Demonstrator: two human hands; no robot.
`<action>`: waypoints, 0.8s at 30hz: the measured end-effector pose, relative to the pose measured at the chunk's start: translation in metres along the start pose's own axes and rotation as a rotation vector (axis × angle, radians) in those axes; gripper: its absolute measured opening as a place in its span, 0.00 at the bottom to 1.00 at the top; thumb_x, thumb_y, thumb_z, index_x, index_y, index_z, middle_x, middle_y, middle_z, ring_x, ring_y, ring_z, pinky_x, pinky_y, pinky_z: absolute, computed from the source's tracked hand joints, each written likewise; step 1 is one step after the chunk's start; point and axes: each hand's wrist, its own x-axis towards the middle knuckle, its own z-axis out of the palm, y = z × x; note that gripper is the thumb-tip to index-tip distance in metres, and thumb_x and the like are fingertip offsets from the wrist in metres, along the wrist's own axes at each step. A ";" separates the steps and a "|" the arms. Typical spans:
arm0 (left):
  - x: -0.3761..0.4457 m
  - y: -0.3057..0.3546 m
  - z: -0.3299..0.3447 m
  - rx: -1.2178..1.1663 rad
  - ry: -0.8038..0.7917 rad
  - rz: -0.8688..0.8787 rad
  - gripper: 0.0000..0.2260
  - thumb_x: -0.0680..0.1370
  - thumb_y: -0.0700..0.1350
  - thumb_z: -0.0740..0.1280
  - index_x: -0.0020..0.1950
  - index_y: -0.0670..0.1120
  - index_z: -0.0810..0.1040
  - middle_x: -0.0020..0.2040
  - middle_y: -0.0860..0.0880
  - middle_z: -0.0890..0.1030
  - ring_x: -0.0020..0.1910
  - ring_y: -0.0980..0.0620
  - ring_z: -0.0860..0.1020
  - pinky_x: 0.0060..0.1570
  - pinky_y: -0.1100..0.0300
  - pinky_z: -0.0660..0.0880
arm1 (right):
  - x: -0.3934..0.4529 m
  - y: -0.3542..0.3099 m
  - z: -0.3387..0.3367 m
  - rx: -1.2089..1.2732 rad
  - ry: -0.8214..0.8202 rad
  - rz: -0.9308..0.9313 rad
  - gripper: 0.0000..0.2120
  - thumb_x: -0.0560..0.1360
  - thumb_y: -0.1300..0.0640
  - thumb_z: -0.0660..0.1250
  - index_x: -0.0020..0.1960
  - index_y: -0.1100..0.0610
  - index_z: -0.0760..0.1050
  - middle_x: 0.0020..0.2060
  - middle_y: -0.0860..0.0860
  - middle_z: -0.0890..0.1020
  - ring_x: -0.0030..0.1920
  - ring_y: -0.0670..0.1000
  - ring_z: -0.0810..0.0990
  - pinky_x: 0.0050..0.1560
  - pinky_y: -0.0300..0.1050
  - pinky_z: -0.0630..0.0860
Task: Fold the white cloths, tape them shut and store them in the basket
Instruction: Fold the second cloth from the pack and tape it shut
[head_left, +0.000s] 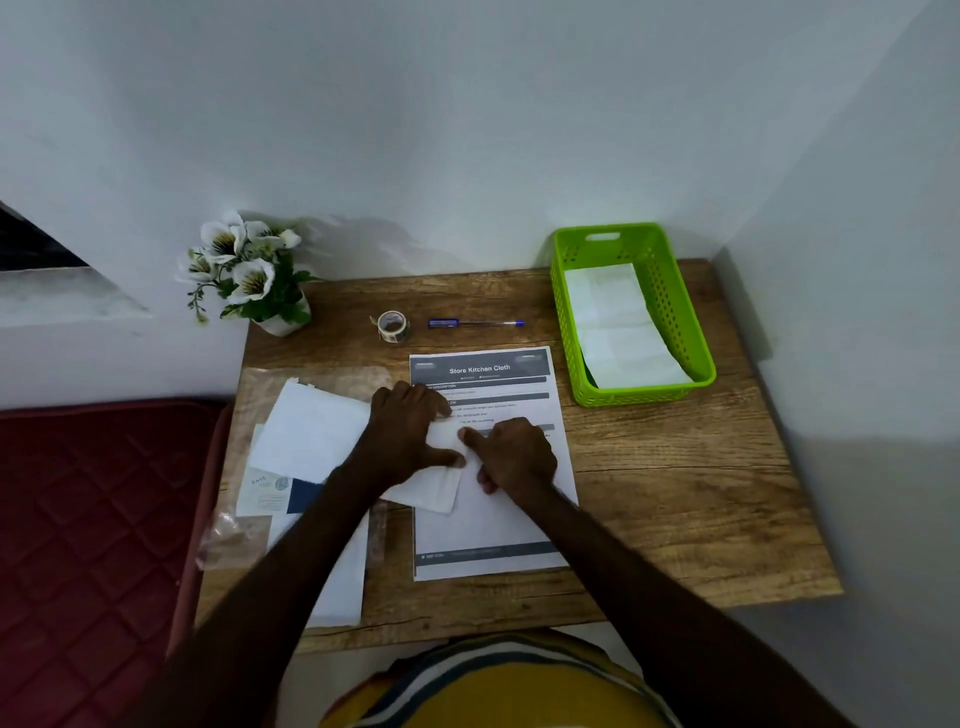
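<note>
A folded white cloth (434, 486) lies in the middle of the wooden table, partly on a printed sheet (493, 525). My left hand (408, 431) presses flat on the cloth's upper part. My right hand (511, 454) rests on its right edge, index finger pointing left onto the cloth. More white cloths (311, 431) are stacked at the left on a clear plastic wrapper. A roll of tape (392, 326) stands at the back of the table. The green basket (691, 332) at the back right holds folded white cloths (618, 327).
A blue pen (475, 323) lies next to the tape. A pot of white flowers (249, 275) stands at the back left corner. Walls close in behind and to the right. A dark red cushion (93, 519) lies left of the table.
</note>
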 end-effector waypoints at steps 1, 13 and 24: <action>0.002 0.000 -0.001 -0.002 -0.021 -0.010 0.34 0.64 0.74 0.70 0.61 0.53 0.76 0.62 0.51 0.76 0.64 0.47 0.69 0.64 0.50 0.58 | -0.002 0.002 -0.001 0.020 -0.015 -0.009 0.25 0.78 0.36 0.66 0.38 0.57 0.82 0.24 0.48 0.82 0.24 0.43 0.82 0.40 0.39 0.79; 0.009 0.015 -0.020 -0.203 -0.052 -0.017 0.13 0.77 0.58 0.73 0.58 0.53 0.84 0.63 0.55 0.82 0.67 0.52 0.73 0.57 0.54 0.53 | -0.026 0.022 0.000 0.231 -0.022 -0.147 0.08 0.77 0.47 0.71 0.50 0.50 0.82 0.41 0.48 0.87 0.39 0.51 0.86 0.46 0.50 0.84; 0.029 0.028 -0.053 -0.490 -0.086 -0.053 0.08 0.81 0.51 0.70 0.55 0.50 0.87 0.53 0.57 0.85 0.52 0.61 0.80 0.57 0.57 0.74 | 0.000 0.001 -0.020 0.593 -0.122 -0.281 0.16 0.81 0.50 0.69 0.41 0.61 0.81 0.35 0.55 0.83 0.36 0.53 0.79 0.38 0.51 0.76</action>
